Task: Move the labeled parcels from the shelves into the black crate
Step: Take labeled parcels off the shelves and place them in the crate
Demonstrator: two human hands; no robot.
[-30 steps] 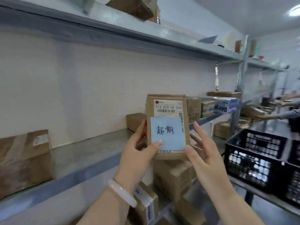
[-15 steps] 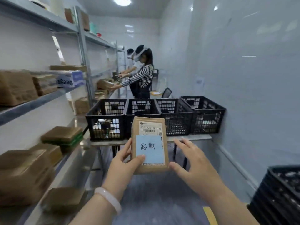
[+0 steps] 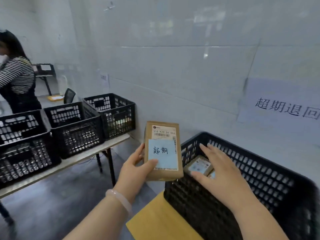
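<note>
Beside the crate (image 3: 194, 201), maybe not yet over its rim, the parcel (image 3: 162, 153) is held upright by the left hand (image 3: 136, 168). Nothing is held by the flat right hand (image 3: 220, 170). Let go early, it could be dropped outside.

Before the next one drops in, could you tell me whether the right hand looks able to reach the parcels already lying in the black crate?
Probably yes: the right hand is open over the black crate, above the parcels inside, and nothing covers them.
</note>
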